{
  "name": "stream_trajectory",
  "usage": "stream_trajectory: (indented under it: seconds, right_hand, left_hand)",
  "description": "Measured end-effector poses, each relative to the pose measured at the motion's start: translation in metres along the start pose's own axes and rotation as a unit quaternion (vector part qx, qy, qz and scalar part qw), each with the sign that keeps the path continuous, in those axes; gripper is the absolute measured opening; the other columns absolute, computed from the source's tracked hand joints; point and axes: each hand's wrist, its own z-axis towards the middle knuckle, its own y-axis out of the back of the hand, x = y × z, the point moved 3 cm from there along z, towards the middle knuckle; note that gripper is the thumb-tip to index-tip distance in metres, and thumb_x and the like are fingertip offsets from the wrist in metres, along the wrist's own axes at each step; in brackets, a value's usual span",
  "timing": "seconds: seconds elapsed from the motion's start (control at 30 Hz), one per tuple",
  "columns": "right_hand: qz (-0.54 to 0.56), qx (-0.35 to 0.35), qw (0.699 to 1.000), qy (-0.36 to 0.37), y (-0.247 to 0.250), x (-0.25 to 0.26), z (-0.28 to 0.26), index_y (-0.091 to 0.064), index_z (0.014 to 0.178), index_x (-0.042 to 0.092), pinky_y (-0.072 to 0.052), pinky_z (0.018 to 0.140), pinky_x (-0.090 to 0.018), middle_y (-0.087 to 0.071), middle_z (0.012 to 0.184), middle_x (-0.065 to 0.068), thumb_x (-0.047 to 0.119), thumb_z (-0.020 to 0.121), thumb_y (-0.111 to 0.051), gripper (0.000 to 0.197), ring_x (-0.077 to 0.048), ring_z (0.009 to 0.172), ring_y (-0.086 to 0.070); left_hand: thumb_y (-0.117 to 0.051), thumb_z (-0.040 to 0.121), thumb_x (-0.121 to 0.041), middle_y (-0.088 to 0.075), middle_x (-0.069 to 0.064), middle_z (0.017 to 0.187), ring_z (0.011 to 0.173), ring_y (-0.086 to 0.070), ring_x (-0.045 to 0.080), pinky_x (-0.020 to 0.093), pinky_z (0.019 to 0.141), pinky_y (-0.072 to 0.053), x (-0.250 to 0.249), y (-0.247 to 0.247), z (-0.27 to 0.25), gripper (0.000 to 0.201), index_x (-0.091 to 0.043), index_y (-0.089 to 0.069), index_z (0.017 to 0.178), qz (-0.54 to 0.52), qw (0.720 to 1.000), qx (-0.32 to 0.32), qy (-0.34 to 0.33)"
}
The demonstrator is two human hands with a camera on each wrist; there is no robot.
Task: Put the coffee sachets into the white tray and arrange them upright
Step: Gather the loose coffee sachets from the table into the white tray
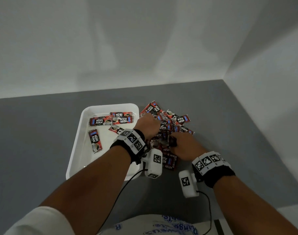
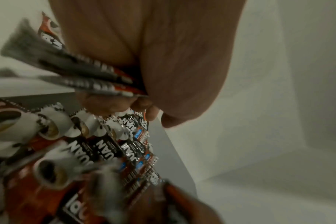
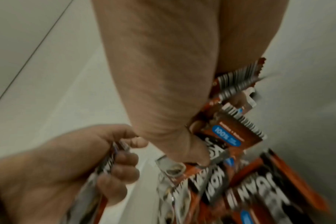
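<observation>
**A:** Sachets (image 1: 168, 122) first. Most of them sit in a loose, overlapping pile on the grey table (image 1: 43, 133), just beside the right edge of the white tray (image 1: 77, 150). About five already lie flat inside the tray, toward its far end, and none stands upright yet.

**B:** And my hands?

**A:** Both are in the pile. Your left hand (image 1: 147, 124) is curled round a small fan of sachets (image 2: 77, 72); the left wrist view shows them clamped edge-on between thumb and fingers (image 2: 113, 104). Your right hand (image 1: 183, 146) also has its fingers closed on a few sachets at the near side of the pile, and the right wrist view shows packets trapped under the palm.

**B:** How will they behave when I lift?

**A:** By the look of them they are light, thin foil packets, glossy and probably slick against each other. Expect a stack to slide apart or fan out if you only pinch one corner. They seem flexible, so a single one will likely flop when stood on end.

**B:** So where do I take hold?

**A:** I would grip across the middle of the long sides, thumb on one face and fingers on the other, with the edges squared up. Carry them as a tight bundle, then set the bundle on its short edge against a tray wall, so each packet props its neighbour.
</observation>
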Motion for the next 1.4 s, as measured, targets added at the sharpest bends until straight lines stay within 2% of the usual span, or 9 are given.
stream_trajectory:
  seconds: [0.23, 0.37, 0.57, 0.77, 0.93, 1.1, 1.17, 1.3, 1.4]
  right_hand:
    - [0.099, -0.082, 0.991, -0.048, 0.039, -0.017, -0.005, -0.051, 0.065, 0.021, -0.034, 0.051, -0.017, -0.055, 0.066, 0.003, 0.003, 0.087, -0.061, 0.030, -0.011, 0.059, -0.049]
    - [0.091, -0.072, 0.993, -0.001, 0.030, -0.015, 0.001, -0.058, 0.084, 0.015, -0.044, 0.061, -0.030, -0.061, 0.078, -0.003, -0.003, 0.084, -0.059, 0.017, -0.018, 0.070, -0.057]
    - [0.037, -0.018, 0.999, 0.034, 0.003, -0.007, 0.006, -0.063, 0.089, 0.016, -0.044, 0.066, -0.026, -0.061, 0.084, 0.002, 0.012, 0.082, -0.071, 0.011, -0.018, 0.079, -0.060]
    - [-0.061, 0.004, 0.997, 0.037, -0.023, -0.002, 0.011, -0.067, 0.111, 0.008, -0.050, 0.079, -0.030, -0.063, 0.107, -0.007, 0.026, 0.087, -0.074, 0.031, -0.024, 0.097, -0.062]
    - [-0.077, 0.021, 0.995, 0.052, -0.024, -0.001, 0.010, -0.065, 0.116, 0.006, -0.058, 0.081, -0.040, -0.068, 0.106, -0.011, 0.018, 0.090, -0.068, 0.029, -0.028, 0.098, -0.066]
    - [0.001, 0.028, 0.999, 0.039, 0.002, -0.004, 0.007, -0.060, 0.088, 0.013, -0.039, 0.059, -0.015, -0.058, 0.081, 0.007, 0.010, 0.085, -0.067, 0.007, -0.014, 0.076, -0.057]
    - [0.039, 0.001, 0.999, 0.015, 0.020, -0.010, 0.002, -0.056, 0.086, 0.022, -0.034, 0.058, -0.017, -0.055, 0.077, 0.013, 0.013, 0.086, -0.067, 0.014, -0.009, 0.071, -0.055]
    - [0.078, -0.049, 0.995, -0.034, 0.039, -0.027, -0.004, -0.053, 0.068, 0.019, -0.038, 0.056, -0.026, -0.056, 0.065, 0.005, 0.012, 0.087, -0.062, 0.023, -0.011, 0.059, -0.052]
    - [0.100, -0.051, 0.992, -0.054, 0.038, -0.035, -0.007, -0.058, 0.066, 0.017, -0.041, 0.055, -0.022, -0.061, 0.060, 0.005, 0.011, 0.087, -0.061, 0.023, -0.007, 0.056, -0.056]
  left_hand:
    - [-0.062, 0.086, -0.006, -0.068, 0.012, 0.094, 0.091, -0.068, 0.029, 0.034, 0.070, -0.056, -0.009, -0.019, 0.006, 0.022, -0.013, -0.050, 0.069, 0.242, 0.966, 0.067, -0.056]
    - [-0.061, 0.087, -0.009, -0.070, 0.011, 0.097, 0.091, -0.071, 0.029, 0.036, 0.070, -0.059, -0.005, -0.027, 0.010, 0.012, -0.007, -0.070, 0.096, 0.268, 0.958, 0.075, -0.068]
    - [-0.066, 0.090, -0.020, -0.070, 0.008, 0.104, 0.097, -0.067, 0.027, 0.040, 0.087, -0.058, -0.006, -0.010, 0.010, 0.019, -0.006, -0.072, 0.101, 0.219, 0.968, 0.059, -0.103]
    - [-0.061, 0.089, -0.018, -0.050, -0.001, 0.061, 0.061, -0.052, 0.018, 0.028, 0.058, -0.041, -0.007, 0.010, 0.010, 0.033, -0.013, -0.048, 0.059, 0.138, 0.987, 0.017, -0.084]
    - [-0.051, 0.093, -0.016, -0.073, 0.013, 0.078, 0.071, -0.071, 0.028, 0.033, 0.064, -0.056, -0.009, 0.020, 0.008, 0.013, -0.008, -0.056, 0.083, -0.004, 0.999, 0.008, -0.036]
    - [-0.049, 0.094, -0.012, -0.053, 0.000, 0.075, 0.072, -0.055, 0.019, 0.026, 0.058, -0.042, -0.005, 0.001, 0.015, 0.010, -0.010, -0.049, 0.085, 0.072, 0.994, 0.072, -0.031]
    - [-0.054, 0.089, -0.014, -0.055, 0.002, 0.071, 0.077, -0.063, 0.026, 0.031, 0.064, -0.048, -0.007, -0.010, 0.019, 0.018, -0.011, -0.050, 0.072, 0.145, 0.984, 0.089, -0.046]
    - [-0.065, 0.088, -0.012, -0.068, 0.011, 0.098, 0.095, -0.069, 0.028, 0.034, 0.074, -0.058, -0.014, -0.029, 0.015, 0.016, -0.003, -0.067, 0.101, 0.294, 0.943, 0.123, -0.093]
    - [-0.068, 0.089, -0.014, -0.070, 0.011, 0.106, 0.097, -0.069, 0.025, 0.028, 0.069, -0.051, -0.009, -0.042, 0.014, 0.014, -0.007, -0.065, 0.100, 0.345, 0.923, 0.140, -0.099]
